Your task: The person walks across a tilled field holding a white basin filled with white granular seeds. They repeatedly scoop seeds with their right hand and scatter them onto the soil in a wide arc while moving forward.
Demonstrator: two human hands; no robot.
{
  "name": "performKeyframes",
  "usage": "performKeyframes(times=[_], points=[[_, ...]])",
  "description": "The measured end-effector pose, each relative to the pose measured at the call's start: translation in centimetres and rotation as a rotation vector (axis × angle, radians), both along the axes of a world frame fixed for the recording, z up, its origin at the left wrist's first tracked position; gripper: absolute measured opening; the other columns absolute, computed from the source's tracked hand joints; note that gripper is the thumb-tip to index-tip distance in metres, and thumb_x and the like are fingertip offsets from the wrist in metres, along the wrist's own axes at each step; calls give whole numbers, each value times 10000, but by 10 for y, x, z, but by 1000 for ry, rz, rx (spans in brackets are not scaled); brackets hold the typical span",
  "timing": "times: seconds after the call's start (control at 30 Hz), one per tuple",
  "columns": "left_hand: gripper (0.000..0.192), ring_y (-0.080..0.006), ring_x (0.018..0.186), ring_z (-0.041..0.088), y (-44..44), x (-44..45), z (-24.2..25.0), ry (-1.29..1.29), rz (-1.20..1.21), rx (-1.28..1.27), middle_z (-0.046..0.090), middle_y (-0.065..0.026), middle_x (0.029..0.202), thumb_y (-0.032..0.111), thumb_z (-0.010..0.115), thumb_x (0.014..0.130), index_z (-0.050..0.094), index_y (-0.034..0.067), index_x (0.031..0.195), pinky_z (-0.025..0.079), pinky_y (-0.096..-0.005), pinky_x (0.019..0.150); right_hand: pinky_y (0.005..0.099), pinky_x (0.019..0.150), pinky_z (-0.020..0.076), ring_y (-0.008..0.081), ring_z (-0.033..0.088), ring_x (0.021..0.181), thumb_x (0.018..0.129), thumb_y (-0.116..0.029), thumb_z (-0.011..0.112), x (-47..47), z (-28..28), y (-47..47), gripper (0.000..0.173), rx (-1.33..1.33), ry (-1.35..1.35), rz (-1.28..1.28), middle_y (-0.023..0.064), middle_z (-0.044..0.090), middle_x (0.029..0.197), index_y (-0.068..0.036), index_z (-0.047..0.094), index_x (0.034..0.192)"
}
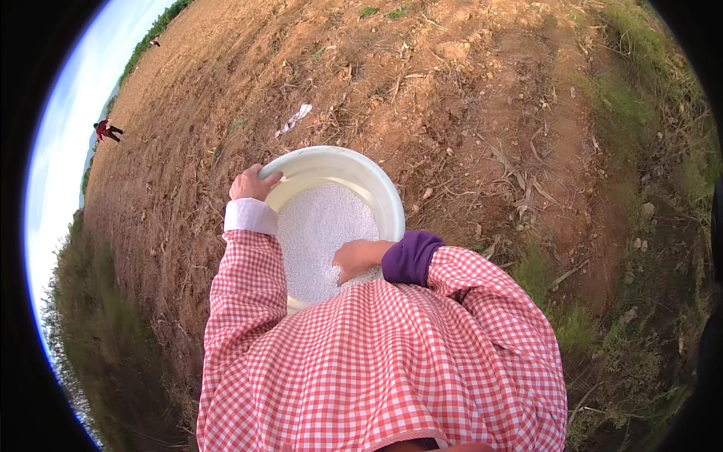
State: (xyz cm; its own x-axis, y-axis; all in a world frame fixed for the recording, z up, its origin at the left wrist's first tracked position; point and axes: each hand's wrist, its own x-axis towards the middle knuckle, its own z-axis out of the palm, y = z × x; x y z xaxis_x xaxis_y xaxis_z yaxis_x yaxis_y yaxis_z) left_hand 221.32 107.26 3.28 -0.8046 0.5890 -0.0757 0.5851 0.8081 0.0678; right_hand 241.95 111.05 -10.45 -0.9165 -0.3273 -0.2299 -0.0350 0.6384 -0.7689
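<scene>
A round whitish plastic basin (390, 203) is held against my front, over bare soil. White granules (325, 226) cover its bottom in a broad layer. My left hand (252, 183) grips the basin's rim at the upper left, thumb over the edge. Inside the basin, my right hand (358, 259) has its fingers sunk in the granules near the right side. Those fingertips are hidden, so whether they close on any granules does not show. Both my arms wear red-and-white checked sleeves, with a white cuff on the left and a purple one on the right.
Brown tilled soil (480, 113) with dry stalks stretches ahead. A white scrap (295, 120) lies beyond the basin. Green weeds (615, 350) line the right side, and dark brush (107, 316) stands at left. A person in red (106, 130) is far off at left.
</scene>
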Motion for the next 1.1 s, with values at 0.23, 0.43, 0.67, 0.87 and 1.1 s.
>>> performKeyframes(times=[0.23,0.43,0.67,0.87,1.1], points=[[438,-305,834,611,-63,-25,-3,-22,145,97,641,-160,870,428,652,675,632,51,897,451,-400,746,311,442,432,171,540,584,788,-341,608,-28,65,33,372,-674,-262,-429,108,605,799,-4,603,945],[472,-311,871,607,-143,-49,-13,-21,349,39,637,-166,901,450,620,685,629,71,966,454,-405,770,169,326,252,26,367,449,844,-323,583,-16,55,99,270,-1096,-294,-805,-34,447,652,-70,504,894],[498,-331,834,595,-208,-56,-18,22,469,81,626,-185,865,480,611,686,617,35,910,442,-413,730,223,316,235,83,368,389,831,-285,566,81,-142,98,224,-1106,-822,-1198,-20,400,542,-98,483,740],[484,-339,847,596,-216,-52,-18,30,517,82,626,-194,875,459,624,679,620,41,922,446,-415,740,263,345,313,131,425,433,837,-141,569,30,-193,141,119,-1251,-641,-1344,39,516,617,-28,533,840],[502,-339,866,596,-229,-49,-21,50,560,95,625,-198,879,465,629,669,616,33,924,443,-411,744,227,309,216,87,340,383,858,-206,502,-28,-46,318,165,-1152,-21,-1604,-15,362,528,-98,470,737]])
